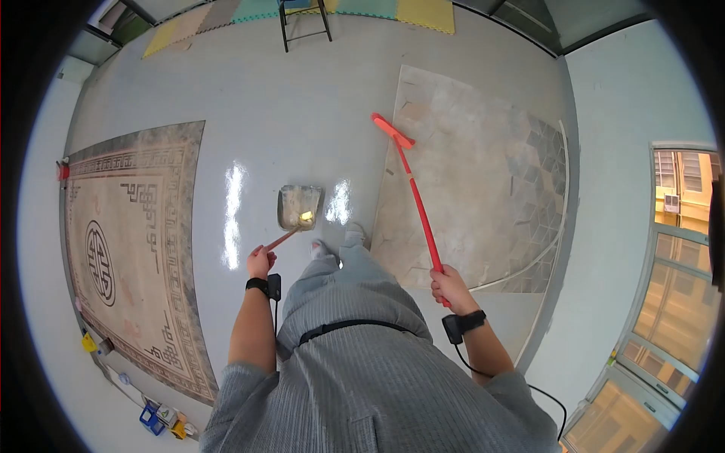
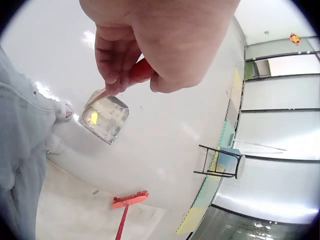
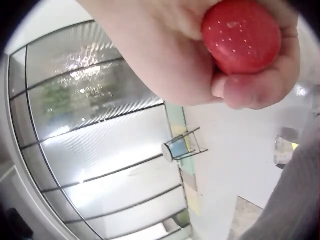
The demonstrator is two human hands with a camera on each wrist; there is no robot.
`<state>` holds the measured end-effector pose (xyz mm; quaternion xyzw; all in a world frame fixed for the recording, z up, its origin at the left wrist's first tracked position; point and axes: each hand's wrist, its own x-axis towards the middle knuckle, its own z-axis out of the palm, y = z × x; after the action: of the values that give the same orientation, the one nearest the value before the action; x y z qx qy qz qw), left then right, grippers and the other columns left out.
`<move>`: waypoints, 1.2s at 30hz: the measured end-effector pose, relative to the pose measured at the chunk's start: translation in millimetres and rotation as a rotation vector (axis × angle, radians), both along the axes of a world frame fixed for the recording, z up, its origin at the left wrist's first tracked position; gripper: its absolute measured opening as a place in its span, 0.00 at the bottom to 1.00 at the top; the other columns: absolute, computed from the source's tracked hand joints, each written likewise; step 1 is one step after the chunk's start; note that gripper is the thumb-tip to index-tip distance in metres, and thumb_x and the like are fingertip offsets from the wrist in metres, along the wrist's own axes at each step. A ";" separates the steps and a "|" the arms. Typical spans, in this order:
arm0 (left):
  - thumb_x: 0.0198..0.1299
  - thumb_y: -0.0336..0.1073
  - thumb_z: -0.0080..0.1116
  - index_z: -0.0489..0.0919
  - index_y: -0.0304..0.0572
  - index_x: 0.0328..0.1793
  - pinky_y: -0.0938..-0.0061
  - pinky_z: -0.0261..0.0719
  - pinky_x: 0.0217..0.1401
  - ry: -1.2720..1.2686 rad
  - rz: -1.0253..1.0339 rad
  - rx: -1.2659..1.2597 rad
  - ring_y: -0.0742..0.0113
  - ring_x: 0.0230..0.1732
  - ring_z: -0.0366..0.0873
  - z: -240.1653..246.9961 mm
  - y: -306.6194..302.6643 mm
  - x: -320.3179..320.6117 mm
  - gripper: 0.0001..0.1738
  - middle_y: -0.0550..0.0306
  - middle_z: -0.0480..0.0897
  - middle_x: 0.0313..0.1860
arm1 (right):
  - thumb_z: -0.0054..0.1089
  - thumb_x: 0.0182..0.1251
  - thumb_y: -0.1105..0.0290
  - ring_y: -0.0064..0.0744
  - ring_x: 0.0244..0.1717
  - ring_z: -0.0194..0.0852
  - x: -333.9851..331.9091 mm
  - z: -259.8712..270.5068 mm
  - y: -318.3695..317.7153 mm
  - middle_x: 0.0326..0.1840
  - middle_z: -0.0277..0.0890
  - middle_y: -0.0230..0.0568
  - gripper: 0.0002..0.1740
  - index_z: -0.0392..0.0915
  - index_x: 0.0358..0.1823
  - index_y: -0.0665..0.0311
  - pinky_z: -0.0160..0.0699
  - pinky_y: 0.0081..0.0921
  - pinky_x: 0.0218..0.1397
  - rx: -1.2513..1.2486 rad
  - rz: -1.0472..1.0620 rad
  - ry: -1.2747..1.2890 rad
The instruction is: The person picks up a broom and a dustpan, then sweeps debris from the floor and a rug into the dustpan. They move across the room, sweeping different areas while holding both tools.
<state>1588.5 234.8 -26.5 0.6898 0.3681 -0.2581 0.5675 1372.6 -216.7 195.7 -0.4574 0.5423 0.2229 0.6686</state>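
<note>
My left hand (image 1: 260, 262) grips the red handle of a long-handled dustpan (image 1: 300, 202), whose pan is close over the floor in front of my feet. A small yellow scrap (image 1: 306, 217) lies inside the pan near the handle. In the left wrist view the fingers curl round the dustpan's red grip (image 2: 141, 71). My right hand (image 1: 451, 288) holds a red broom (image 1: 420, 208) near the top of its handle. The broom's head is at the left edge of a worn rug, ahead and to the right. The rounded handle end (image 3: 242, 36) pokes out of the fist in the right wrist view.
A patterned rug (image 1: 128, 249) lies on the left, and a faded rug (image 1: 461, 181) on the right, with a pale strip curving along its edge. A black-framed stool (image 1: 305, 23) stands ahead by coloured foam mats (image 1: 257, 9). Toys (image 1: 162, 419) sit along the left wall.
</note>
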 end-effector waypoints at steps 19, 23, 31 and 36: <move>0.63 0.33 0.55 0.72 0.31 0.61 0.80 0.75 0.24 -0.082 -0.344 0.049 0.71 0.24 0.79 -47.9 -75.9 139.8 0.22 0.56 0.80 0.27 | 0.48 0.70 0.70 0.12 0.13 0.47 20.2 91.4 56.9 0.18 0.54 0.22 0.05 0.67 0.43 0.60 0.46 0.14 0.13 0.049 -0.341 0.126; 0.60 0.33 0.55 0.75 0.29 0.59 0.79 0.78 0.26 -0.095 -0.430 0.048 0.72 0.24 0.80 -51.2 -72.4 143.1 0.22 0.55 0.81 0.25 | 0.49 0.69 0.70 0.12 0.13 0.47 34.4 63.3 81.8 0.18 0.53 0.21 0.04 0.65 0.41 0.59 0.45 0.13 0.13 0.181 -0.459 0.112; 0.60 0.32 0.55 0.76 0.29 0.58 0.78 0.78 0.25 -0.061 -0.466 -0.023 0.70 0.23 0.80 -55.9 -54.1 191.9 0.21 0.55 0.82 0.26 | 0.50 0.70 0.70 0.09 0.13 0.45 84.1 69.3 95.2 0.17 0.51 0.18 0.03 0.67 0.41 0.58 0.42 0.10 0.11 0.351 -0.603 0.031; 0.59 0.33 0.55 0.78 0.30 0.56 0.78 0.78 0.26 -0.082 -0.589 0.030 0.71 0.23 0.80 -66.7 -46.5 209.8 0.20 0.56 0.82 0.26 | 0.50 0.70 0.70 0.09 0.13 0.45 72.0 95.9 103.1 0.18 0.52 0.18 0.05 0.69 0.43 0.61 0.42 0.09 0.10 0.345 -0.710 -0.015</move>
<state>1798.3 188.4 -93.3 0.7853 0.1326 -0.3780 0.4721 1444.6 -113.6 291.6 -0.1240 0.6165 0.0620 0.7750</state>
